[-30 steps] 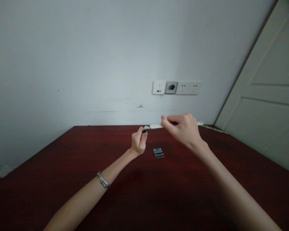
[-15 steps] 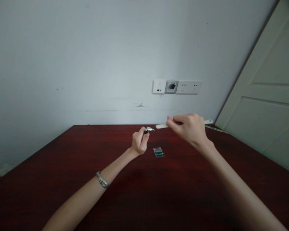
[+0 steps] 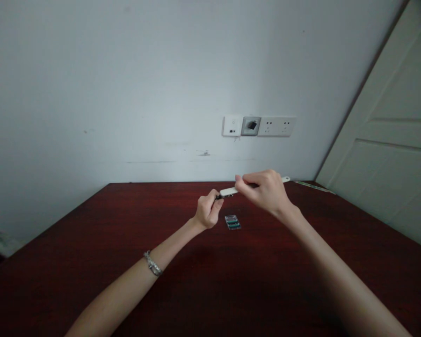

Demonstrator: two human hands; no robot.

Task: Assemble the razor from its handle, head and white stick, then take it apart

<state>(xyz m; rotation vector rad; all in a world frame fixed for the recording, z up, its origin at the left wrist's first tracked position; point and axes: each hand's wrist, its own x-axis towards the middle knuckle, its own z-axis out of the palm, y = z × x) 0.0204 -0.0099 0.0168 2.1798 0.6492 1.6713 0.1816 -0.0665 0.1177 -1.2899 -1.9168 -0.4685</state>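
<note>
Left hand (image 3: pixel 207 210) pinches a small dark part (image 3: pixel 218 197), thumb against fingers, above the table (image 3: pixel 182 290) toward its back edge. Right hand (image 3: pixel 264 191) closed around a white stick (image 3: pixel 228 191); tip overlaps the part, contact unclear. Clear case with green strips (image 3: pixel 232 222) lies flat, in from back edge.

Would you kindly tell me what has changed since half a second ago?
The right hand has moved left, so the white stick it holds now overlaps, in view, the small dark item in the left hand. Both grips stayed; the green-striped piece still lies on the table.
</note>
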